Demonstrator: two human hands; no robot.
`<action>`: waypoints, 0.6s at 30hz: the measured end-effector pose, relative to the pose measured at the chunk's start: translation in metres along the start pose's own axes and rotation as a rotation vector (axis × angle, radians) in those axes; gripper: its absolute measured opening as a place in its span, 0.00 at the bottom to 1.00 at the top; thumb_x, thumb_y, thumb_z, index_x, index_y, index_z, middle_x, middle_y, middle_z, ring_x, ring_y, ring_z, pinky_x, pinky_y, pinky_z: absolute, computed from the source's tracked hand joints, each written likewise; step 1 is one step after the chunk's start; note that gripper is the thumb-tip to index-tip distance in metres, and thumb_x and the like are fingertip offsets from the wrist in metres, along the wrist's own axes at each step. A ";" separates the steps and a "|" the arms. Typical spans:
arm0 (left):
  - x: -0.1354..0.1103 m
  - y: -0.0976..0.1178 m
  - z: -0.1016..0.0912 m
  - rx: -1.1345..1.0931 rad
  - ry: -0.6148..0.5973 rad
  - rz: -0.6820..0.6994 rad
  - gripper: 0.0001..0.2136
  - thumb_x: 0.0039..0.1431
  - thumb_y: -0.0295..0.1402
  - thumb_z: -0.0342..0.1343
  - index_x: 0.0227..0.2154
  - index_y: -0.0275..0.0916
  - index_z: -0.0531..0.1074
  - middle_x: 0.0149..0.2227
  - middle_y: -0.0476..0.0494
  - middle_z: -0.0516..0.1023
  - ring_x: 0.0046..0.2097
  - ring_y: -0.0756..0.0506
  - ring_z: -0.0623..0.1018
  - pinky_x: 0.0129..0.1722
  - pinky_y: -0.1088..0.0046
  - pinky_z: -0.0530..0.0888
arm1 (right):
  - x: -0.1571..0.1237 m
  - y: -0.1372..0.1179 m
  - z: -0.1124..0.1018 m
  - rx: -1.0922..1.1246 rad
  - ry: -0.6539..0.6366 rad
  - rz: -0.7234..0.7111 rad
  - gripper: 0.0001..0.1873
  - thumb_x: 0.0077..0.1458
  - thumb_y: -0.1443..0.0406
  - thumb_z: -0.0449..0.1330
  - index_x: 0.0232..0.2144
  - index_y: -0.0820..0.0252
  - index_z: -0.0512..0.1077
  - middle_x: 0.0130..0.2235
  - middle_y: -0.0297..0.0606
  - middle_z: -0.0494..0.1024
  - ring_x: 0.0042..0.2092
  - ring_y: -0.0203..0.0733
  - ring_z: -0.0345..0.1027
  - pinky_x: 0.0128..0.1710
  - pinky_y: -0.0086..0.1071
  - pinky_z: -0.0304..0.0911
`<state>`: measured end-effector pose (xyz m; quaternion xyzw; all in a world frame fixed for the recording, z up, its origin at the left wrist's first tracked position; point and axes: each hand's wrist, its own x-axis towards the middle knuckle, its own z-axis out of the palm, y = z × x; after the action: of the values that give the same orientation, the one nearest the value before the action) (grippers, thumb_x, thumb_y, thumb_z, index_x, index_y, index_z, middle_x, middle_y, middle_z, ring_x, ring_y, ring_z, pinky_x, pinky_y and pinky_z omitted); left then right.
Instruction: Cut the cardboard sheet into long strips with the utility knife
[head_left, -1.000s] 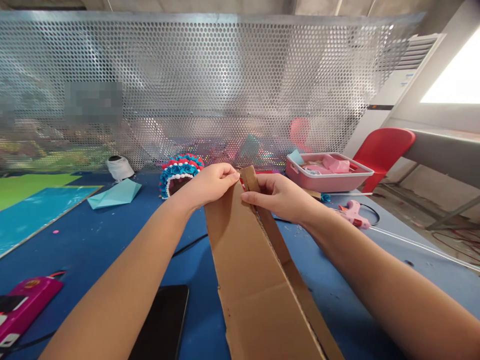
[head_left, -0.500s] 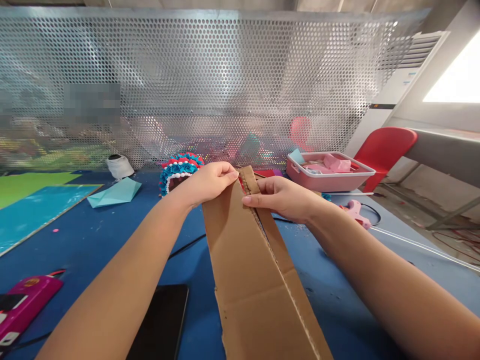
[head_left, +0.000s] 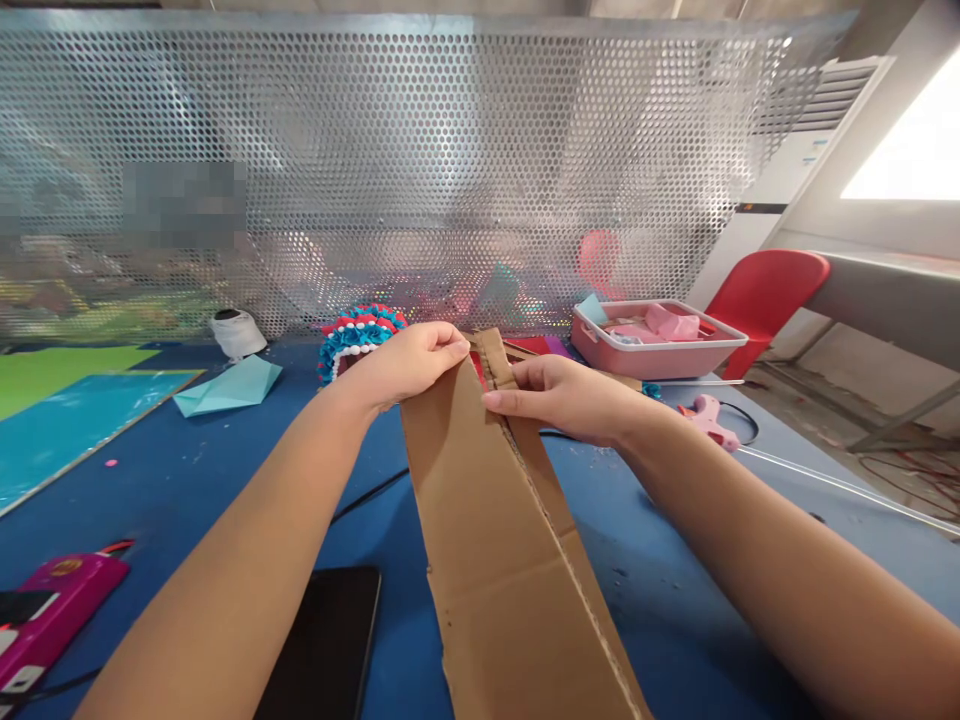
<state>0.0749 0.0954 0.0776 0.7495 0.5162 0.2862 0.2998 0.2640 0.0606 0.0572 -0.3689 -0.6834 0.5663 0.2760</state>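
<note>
A long folded strip of brown cardboard (head_left: 480, 540) runs from the bottom edge up to both hands. Its far left corner is pinched by my left hand (head_left: 416, 365), thumb against bent fingers. My right hand (head_left: 566, 398) grips the far right edge, with the thumb on the top panel and the fingers behind the narrow side flap (head_left: 562, 530). A torn end of cardboard sticks up between the hands, and something red shows in the gap beside it. Behind my left hand stands a blue, red and white decorated piece (head_left: 349, 335), partly covered.
On the blue table (head_left: 202, 500) lie a black tablet-like slab (head_left: 326, 640), a magenta device (head_left: 67, 610), folded light-blue paper (head_left: 231, 387) and a pink glue gun (head_left: 709, 422). A pink basket (head_left: 660, 355) stands at the back right, before a perforated metal screen (head_left: 450, 150).
The cardboard's far end and both hands have shifted very slightly left. Both grips look the same, and a little more red shows behind the cardboard.
</note>
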 end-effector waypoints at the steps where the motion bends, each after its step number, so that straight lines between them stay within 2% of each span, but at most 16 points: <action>1: -0.001 0.001 0.000 -0.004 -0.006 0.005 0.09 0.55 0.39 0.51 0.26 0.40 0.70 0.25 0.49 0.74 0.28 0.48 0.70 0.26 0.74 0.63 | 0.000 0.000 -0.001 0.084 -0.049 0.038 0.12 0.50 0.59 0.63 0.34 0.61 0.72 0.35 0.37 0.76 0.38 0.41 0.71 0.40 0.35 0.66; 3: -0.002 0.003 -0.001 -0.009 -0.016 0.011 0.09 0.55 0.39 0.51 0.27 0.40 0.70 0.27 0.49 0.75 0.29 0.47 0.71 0.27 0.73 0.64 | 0.000 -0.001 -0.001 0.158 -0.079 0.064 0.13 0.47 0.60 0.66 0.34 0.61 0.72 0.36 0.37 0.77 0.41 0.41 0.72 0.43 0.36 0.66; 5: -0.003 0.003 -0.003 -0.016 -0.023 0.011 0.09 0.55 0.39 0.52 0.27 0.40 0.71 0.27 0.48 0.75 0.29 0.47 0.71 0.27 0.73 0.64 | -0.002 -0.002 0.001 0.125 -0.057 0.031 0.14 0.46 0.59 0.66 0.33 0.61 0.72 0.35 0.36 0.77 0.40 0.41 0.71 0.42 0.35 0.66; 8: -0.003 0.002 -0.004 -0.033 -0.033 0.008 0.08 0.55 0.39 0.52 0.28 0.40 0.71 0.28 0.49 0.75 0.29 0.47 0.71 0.28 0.73 0.65 | -0.006 -0.004 0.005 -0.056 0.025 -0.088 0.12 0.48 0.58 0.64 0.31 0.60 0.71 0.32 0.33 0.74 0.35 0.38 0.68 0.36 0.32 0.64; 11: -0.002 0.001 -0.002 -0.058 -0.060 0.019 0.09 0.56 0.39 0.52 0.30 0.40 0.72 0.31 0.48 0.77 0.33 0.47 0.74 0.30 0.73 0.66 | -0.011 -0.002 0.007 -0.315 0.120 -0.215 0.10 0.51 0.60 0.61 0.26 0.60 0.67 0.25 0.29 0.65 0.27 0.33 0.59 0.26 0.29 0.56; 13: 0.000 -0.001 0.001 -0.072 -0.076 0.033 0.10 0.55 0.39 0.52 0.32 0.40 0.73 0.32 0.48 0.77 0.35 0.46 0.74 0.31 0.73 0.67 | -0.014 0.002 0.007 -0.395 0.167 -0.294 0.11 0.53 0.61 0.59 0.24 0.60 0.64 0.24 0.28 0.61 0.26 0.31 0.54 0.24 0.28 0.51; 18: 0.004 -0.008 0.006 -0.086 -0.091 0.052 0.11 0.54 0.42 0.54 0.32 0.40 0.73 0.30 0.48 0.76 0.32 0.47 0.73 0.28 0.73 0.66 | -0.019 0.014 0.009 -0.358 0.229 -0.382 0.11 0.55 0.60 0.57 0.26 0.60 0.64 0.25 0.31 0.62 0.27 0.32 0.56 0.25 0.28 0.53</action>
<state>0.0761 0.1007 0.0680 0.7612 0.4696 0.2815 0.3475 0.2708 0.0412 0.0424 -0.3380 -0.7942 0.3288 0.3834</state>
